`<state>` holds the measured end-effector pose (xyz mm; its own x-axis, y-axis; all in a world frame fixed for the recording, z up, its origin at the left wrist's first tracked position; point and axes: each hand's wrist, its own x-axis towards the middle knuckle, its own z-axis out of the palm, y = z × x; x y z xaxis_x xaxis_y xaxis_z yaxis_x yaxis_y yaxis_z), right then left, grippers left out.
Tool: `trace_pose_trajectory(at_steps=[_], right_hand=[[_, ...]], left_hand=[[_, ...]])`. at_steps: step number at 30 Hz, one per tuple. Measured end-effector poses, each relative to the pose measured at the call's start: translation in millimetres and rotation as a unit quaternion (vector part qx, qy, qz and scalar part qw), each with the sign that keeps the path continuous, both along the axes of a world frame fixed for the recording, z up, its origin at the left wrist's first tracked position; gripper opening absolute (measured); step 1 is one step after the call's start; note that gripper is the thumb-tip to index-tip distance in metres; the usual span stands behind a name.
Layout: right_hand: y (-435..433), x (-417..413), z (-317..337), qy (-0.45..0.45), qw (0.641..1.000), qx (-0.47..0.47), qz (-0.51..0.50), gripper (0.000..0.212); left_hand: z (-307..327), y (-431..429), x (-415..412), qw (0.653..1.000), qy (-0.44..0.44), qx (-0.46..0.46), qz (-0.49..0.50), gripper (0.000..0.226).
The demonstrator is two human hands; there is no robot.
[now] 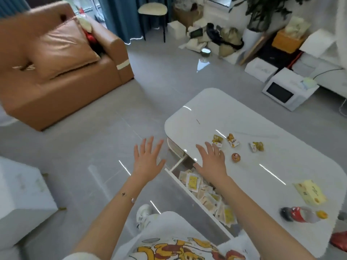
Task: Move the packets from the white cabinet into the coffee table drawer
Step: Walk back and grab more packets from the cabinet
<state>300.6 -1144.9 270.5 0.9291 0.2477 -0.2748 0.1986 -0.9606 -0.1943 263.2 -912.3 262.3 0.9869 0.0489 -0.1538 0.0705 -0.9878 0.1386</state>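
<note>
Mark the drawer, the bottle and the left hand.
drawer (pixel 178 162): head view, on its bare side wall.
bottle (pixel 299 214): head view, on its red label.
left hand (pixel 147 162): head view, on the back of the hand.
</note>
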Motion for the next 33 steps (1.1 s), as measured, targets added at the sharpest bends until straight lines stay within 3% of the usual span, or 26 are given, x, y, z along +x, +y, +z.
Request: trace_pose_trajectory(at_steps=[6, 10, 19, 33], right_hand=[[124, 19, 22, -0.022, 0.993, 0.014, 0.114, 0.067], [220, 37, 30, -0.024, 0.983, 0.005, 0.181, 0.069], [440, 55, 47, -0.009, 0.963, 0.026, 0.268, 0.073], [712, 104, 59, -0.023, 0.88, 0.069, 0.469, 0.064]], left_hand=[[13, 110, -27, 0.993, -0.03, -0.018, 0.116, 0.08], [10, 187, -43, 0.979, -0.026, -0.033, 0.198, 0.071], [21, 367, -94, 0.952, -0.041, -0.041, 0.301, 0.073], [19, 566, -70, 0.893, 0.011, -0.036, 0.449, 0.069]])
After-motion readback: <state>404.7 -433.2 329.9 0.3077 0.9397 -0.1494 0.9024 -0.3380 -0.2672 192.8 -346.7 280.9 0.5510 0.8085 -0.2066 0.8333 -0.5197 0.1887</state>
